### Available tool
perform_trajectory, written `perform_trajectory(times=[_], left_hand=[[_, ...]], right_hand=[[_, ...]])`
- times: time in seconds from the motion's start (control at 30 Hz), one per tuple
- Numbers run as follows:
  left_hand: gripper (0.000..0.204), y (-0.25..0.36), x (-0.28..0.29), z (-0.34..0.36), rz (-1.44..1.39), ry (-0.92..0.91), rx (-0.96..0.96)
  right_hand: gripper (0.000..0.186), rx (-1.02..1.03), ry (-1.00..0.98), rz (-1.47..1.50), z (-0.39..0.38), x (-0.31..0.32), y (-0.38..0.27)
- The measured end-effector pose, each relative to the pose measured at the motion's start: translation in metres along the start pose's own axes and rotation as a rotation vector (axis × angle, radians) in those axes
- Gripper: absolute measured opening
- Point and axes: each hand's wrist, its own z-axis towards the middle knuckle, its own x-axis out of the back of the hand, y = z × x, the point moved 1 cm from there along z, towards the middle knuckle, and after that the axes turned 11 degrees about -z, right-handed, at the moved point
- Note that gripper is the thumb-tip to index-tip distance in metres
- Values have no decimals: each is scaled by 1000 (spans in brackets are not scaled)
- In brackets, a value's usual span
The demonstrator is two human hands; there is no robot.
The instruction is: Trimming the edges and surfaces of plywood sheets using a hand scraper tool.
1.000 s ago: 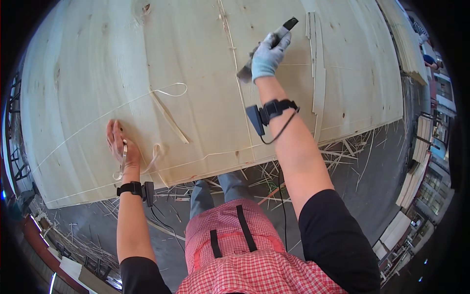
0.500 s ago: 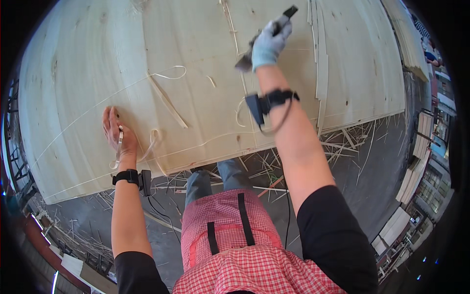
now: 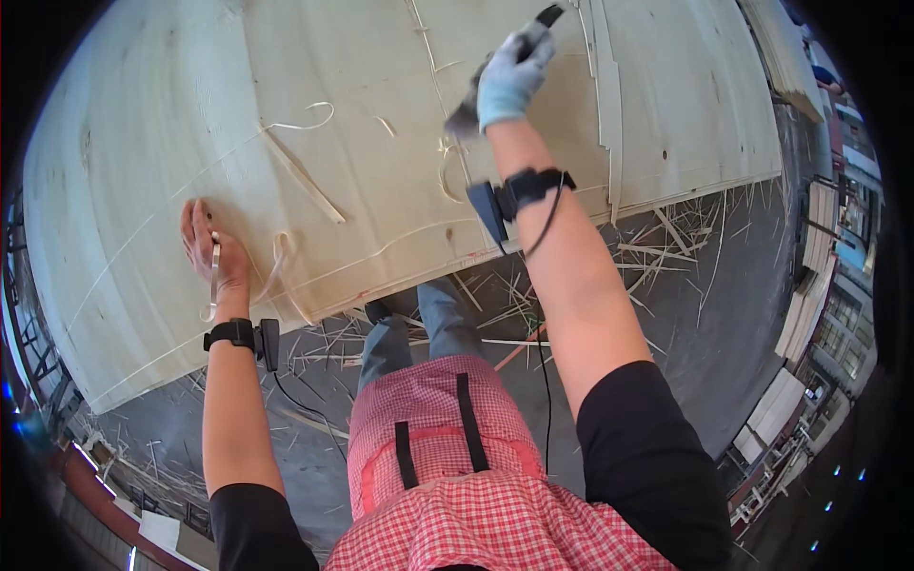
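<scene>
My bare left hand (image 3: 211,246) lies on a pale wood veneer sheet (image 3: 371,205), left of the middle, with its fingers stretched out. A thin curled wood strip (image 3: 215,271) hangs across that hand toward the wrist; whether the hand grips it I cannot tell. My right hand (image 3: 516,78), in a white and light-blue glove, is closed round a dark-handled tool with a broad grey blade (image 3: 464,118). The handle's end points up and away, and the blade, blurred, is near a lengthwise split (image 3: 427,52) in the sheet.
Loose wood strips (image 3: 303,175) and curled slivers rest on the sheet. A raised, overlapping veneer edge (image 3: 606,95) runs right of my gloved hand. Many offcuts (image 3: 671,228) litter the grey floor below the near edge. More veneer stacks (image 3: 795,76) stand at the right.
The view has shifted slightly, so the sheet sits further left. My right hand keeps the tool and has moved slightly left in the picture with it. The left hand stays flat on the sheet.
</scene>
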Motion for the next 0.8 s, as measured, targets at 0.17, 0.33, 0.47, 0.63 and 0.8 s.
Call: perform_trajectory(times=[0.17, 0.33, 0.47, 0.63, 0.8], left_hand=[[35, 1, 0, -2, 10, -5, -18], [34, -7, -1, -4, 25, -11, -25], [37, -9, 0, -6, 16, 9, -1], [36, -9, 4, -1, 46, -7, 4], [34, -6, -4, -4, 19, -12, -25]], right_hand=[[48, 204, 145, -16, -2, -1, -5], [52, 36, 53, 58, -25, 34, -2], [43, 400, 34, -216, -77, 84, 34], [42, -105, -235, 4, -92, 100, 12], [44, 133, 131, -21, -40, 77, 22]])
